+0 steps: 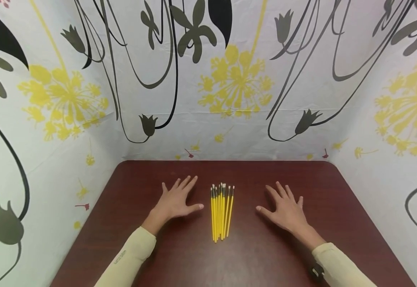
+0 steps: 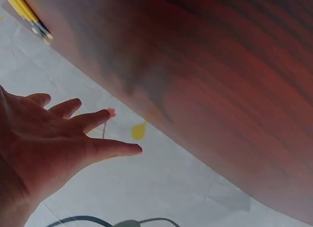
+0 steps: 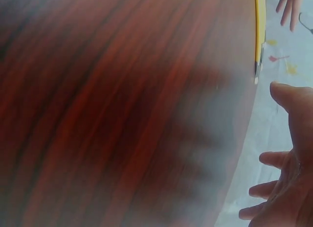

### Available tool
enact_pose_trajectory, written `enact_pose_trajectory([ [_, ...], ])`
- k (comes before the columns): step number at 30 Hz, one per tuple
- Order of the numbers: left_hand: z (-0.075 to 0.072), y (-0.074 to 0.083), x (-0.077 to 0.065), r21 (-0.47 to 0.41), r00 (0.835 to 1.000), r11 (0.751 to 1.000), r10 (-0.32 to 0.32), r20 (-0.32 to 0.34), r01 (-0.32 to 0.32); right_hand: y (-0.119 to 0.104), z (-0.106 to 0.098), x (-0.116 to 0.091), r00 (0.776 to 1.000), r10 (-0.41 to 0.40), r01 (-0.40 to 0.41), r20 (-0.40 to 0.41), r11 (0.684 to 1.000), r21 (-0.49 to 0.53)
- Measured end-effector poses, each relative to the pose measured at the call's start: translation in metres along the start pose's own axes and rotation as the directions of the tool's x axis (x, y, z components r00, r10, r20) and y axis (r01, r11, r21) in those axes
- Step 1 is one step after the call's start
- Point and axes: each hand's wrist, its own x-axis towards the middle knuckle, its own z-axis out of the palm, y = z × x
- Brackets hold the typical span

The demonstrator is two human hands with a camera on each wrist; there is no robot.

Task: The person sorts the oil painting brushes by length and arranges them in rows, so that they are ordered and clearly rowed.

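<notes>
A bunch of several paintbrushes [image 1: 218,213] with yellow handles, dark ferrules and pale bristles lies side by side on the table, bristles toward the back wall. To their left is my left hand [image 1: 174,202], fingers spread and thumb pointing at the brushes without touching them. On the other side my right hand [image 1: 286,211] is likewise spread, a wider gap from the brushes. Both hands hold nothing. In the left wrist view the paintbrushes [image 2: 29,14] show at the top corner, beyond the left hand [image 2: 54,134]. The right wrist view has the paintbrushes [image 3: 260,36] above the right hand [image 3: 293,158].
The dark red-brown wooden table [image 1: 179,259] has rounded back corners. White sheeting [image 1: 194,135] with yellow, grey and black flower prints stands behind it and along both sides. A small black object [image 1: 317,271] sits by the right sleeve [image 1: 337,265].
</notes>
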Motion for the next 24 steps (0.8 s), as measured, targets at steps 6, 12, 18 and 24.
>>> enact_pose_trajectory([
  [6, 0.007, 0.009, 0.003, 0.006, 0.999, 0.999, 0.034, 0.004, -0.034, -0.012, 0.005, 0.003, 0.999, -0.037, 0.037, 0.004, 0.999, -0.008],
  [12, 0.01, 0.024, 0.008, 0.035, 0.999, 0.998, 0.042, 0.021, -0.043, -0.023, 0.01, 0.006, 0.998, -0.063, 0.063, 0.027, 0.998, -0.017],
  [18, 0.009, 0.037, 0.013, -0.014, 0.998, 0.999, 0.044, 0.047, -0.043, -0.036, 0.014, 0.008, 0.994, -0.104, 0.104, 0.033, 0.995, -0.008],
  [24, 0.01, 0.042, 0.016, 0.024, 0.998, 1.0, 0.017, 0.059, -0.018, -0.049, 0.019, 0.009, 0.991, -0.129, 0.129, 0.034, 0.991, 0.024],
])
